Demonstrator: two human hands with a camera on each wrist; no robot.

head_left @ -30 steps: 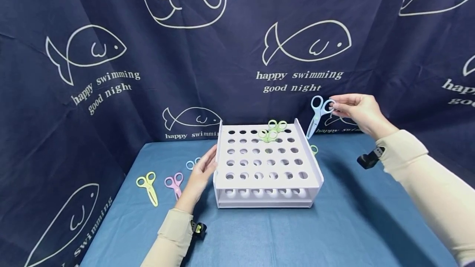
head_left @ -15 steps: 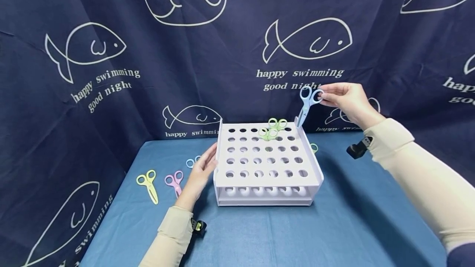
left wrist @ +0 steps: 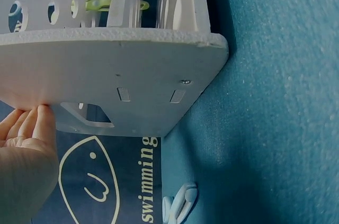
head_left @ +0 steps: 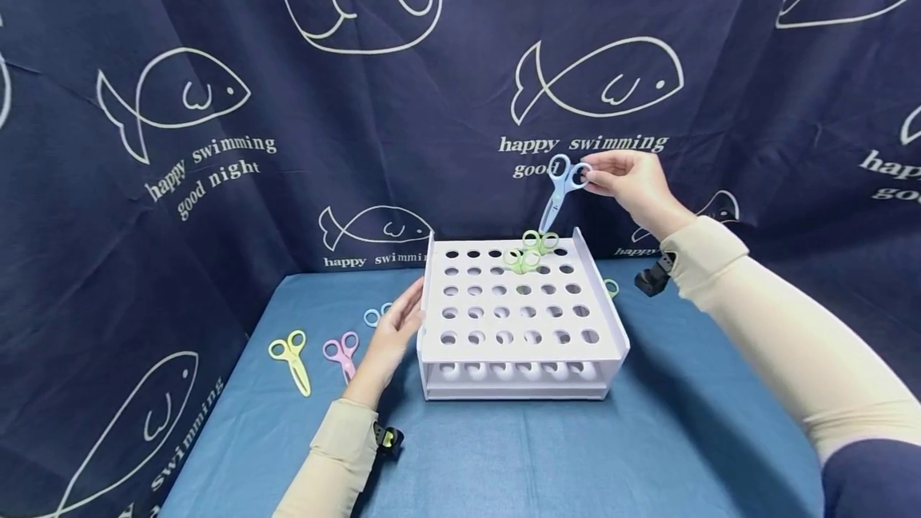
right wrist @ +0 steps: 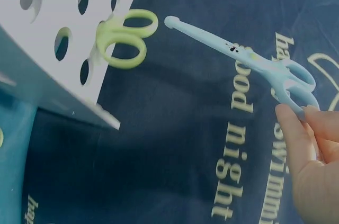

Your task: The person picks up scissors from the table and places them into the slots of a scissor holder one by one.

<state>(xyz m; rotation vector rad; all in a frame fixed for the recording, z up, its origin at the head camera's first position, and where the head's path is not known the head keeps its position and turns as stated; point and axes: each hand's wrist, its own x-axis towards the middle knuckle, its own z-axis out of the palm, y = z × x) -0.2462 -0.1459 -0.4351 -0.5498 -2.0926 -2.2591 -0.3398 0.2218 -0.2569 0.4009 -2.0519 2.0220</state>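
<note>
My right hand pinches a pair of light blue scissors by one finger loop, blades pointing down, above the back edge of a white rack with rows of round holes. Two pairs of green scissors stand in holes at the back right of the rack, loops up: the rear pair and the front pair. My left hand rests with fairly straight fingers against the rack's left side panel.
Left of the rack, yellow scissors, pink scissors and another blue pair lie on the blue cloth table. Part of a green loop shows beyond the rack's right side. A dark fish-print curtain hangs behind.
My right hand has carried the blue scissors leftward and a little up, from right of the rack to over its back edge. The left hand stays at the rack's side.
</note>
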